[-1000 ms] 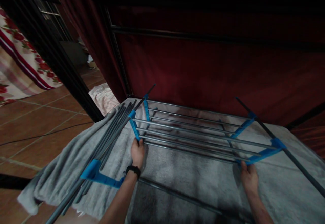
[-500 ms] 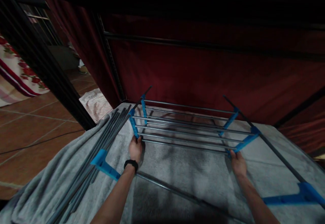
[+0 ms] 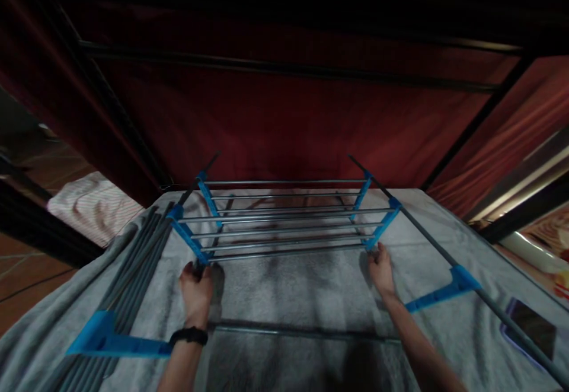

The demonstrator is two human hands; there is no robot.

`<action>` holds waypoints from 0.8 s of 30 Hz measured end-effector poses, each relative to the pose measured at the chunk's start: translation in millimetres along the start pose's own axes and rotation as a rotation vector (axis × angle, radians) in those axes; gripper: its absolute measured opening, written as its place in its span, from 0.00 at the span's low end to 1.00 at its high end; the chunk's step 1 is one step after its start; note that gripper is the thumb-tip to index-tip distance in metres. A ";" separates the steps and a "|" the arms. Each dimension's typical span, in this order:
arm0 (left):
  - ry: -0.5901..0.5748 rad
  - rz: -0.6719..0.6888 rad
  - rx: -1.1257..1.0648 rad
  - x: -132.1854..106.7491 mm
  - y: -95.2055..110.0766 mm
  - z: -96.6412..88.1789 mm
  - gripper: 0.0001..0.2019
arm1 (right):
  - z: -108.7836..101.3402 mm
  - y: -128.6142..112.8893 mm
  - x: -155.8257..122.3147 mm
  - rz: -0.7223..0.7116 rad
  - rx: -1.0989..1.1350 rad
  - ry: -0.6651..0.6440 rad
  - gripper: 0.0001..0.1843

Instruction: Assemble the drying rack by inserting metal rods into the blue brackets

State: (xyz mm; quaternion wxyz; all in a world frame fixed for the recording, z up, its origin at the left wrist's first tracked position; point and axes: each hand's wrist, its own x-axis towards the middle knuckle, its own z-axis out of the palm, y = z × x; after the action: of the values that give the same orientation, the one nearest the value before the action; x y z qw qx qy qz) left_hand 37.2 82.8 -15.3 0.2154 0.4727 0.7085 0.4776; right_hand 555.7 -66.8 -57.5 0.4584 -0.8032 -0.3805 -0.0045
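A partly built rack of grey metal tubes (image 3: 284,230) and blue plastic brackets lies across a grey blanket. My left hand (image 3: 195,291), wearing a black wristband, has its fingers curled around the lower end of the left blue bracket (image 3: 189,235). On the other side my right hand (image 3: 381,270) pinches the lower end of the right blue bracket (image 3: 383,226). Exactly what the fingertips press on is partly hidden. Closer to me, a third blue bracket (image 3: 118,343) and a fourth (image 3: 444,291) sit on the long side tubes, with a cross tube (image 3: 302,331) between them.
Several loose grey tubes (image 3: 137,273) lie bundled along the left on the blanket (image 3: 284,297). A phone (image 3: 528,330) rests at the right beside a side tube. Dark red cloth (image 3: 284,125) on a black frame hangs behind. A striped cloth (image 3: 95,202) is at the left.
The view has turned to the right, so the rack appears further left and the phone has come into view. Both hands remain at the rack's lower bracket ends.
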 end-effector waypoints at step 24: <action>-0.220 0.351 0.135 -79.2 -9.8 -5.6 0.20 | -27.5 -2.9 -96.6 -0.063 0.162 -0.104 0.25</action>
State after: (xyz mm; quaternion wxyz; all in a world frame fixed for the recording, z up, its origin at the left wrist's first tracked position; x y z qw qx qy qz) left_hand 64.8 9.8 -33.0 0.1728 0.6517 0.6178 0.4047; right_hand 494.7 -145.0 -73.8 0.5009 -0.7504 -0.4279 0.0536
